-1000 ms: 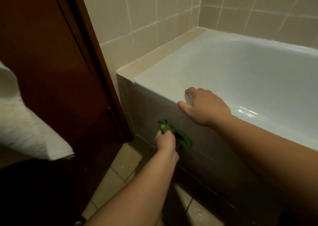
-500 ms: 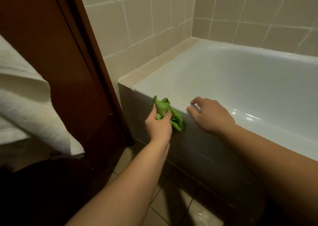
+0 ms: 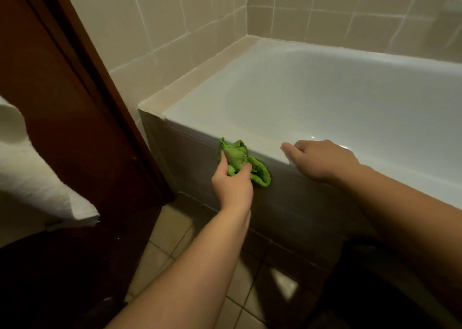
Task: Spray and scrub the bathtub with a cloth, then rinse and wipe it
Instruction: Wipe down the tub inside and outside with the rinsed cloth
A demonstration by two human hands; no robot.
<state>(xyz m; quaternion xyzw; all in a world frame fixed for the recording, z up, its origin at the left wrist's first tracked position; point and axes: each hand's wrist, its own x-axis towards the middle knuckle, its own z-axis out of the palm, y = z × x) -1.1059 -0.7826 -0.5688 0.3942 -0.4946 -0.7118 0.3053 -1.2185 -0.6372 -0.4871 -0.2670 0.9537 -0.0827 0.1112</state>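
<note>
Climbing from the side panel, the left hand now clamps the green cloth against the bathtub rim, at nine o'clock of the right hand, which rests loosely there; rim scrubbing seems underway.

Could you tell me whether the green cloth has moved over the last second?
Yes. The green cloth, gripped by the left hand, has risen from low on the bathtub's front panel to just under the bathtub rim.

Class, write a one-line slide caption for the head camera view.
Left hand presses a green cloth against the bathtub front edge while the right hand rests on its rim.
</note>
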